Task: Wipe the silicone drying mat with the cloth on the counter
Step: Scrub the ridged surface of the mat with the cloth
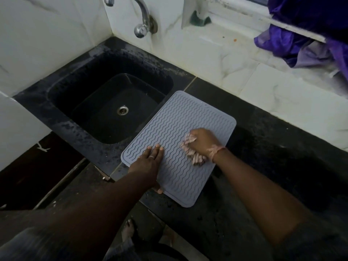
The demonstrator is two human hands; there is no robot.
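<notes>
Lying slantwise on the black stone counter (263,140), the grey silicone drying mat (175,129) had its far left corner reaching out over the rim of the black sink (62,102), while its near end sat close to the counter's front edge. The left hand (148,162) lay flat on the mat's near left part, fingers extended and close together, thumb hooked round the near edge; that looked like bracing, since a light, flexible mat would likely slide or ruck under a rubbing stroke. The right hand (204,141) was closed in a fist round a bunched pinkish cloth (192,153), pressing it onto the ridges near the mat's right edge (a wad probably works into the wavy grooves better than a flat sheet would). The hand's outline was slightly blurred, so a wiping stroke seemed to be in progress. No wet or dry patches could be told apart, so how much of the mat was already wiped could not be judged.
</notes>
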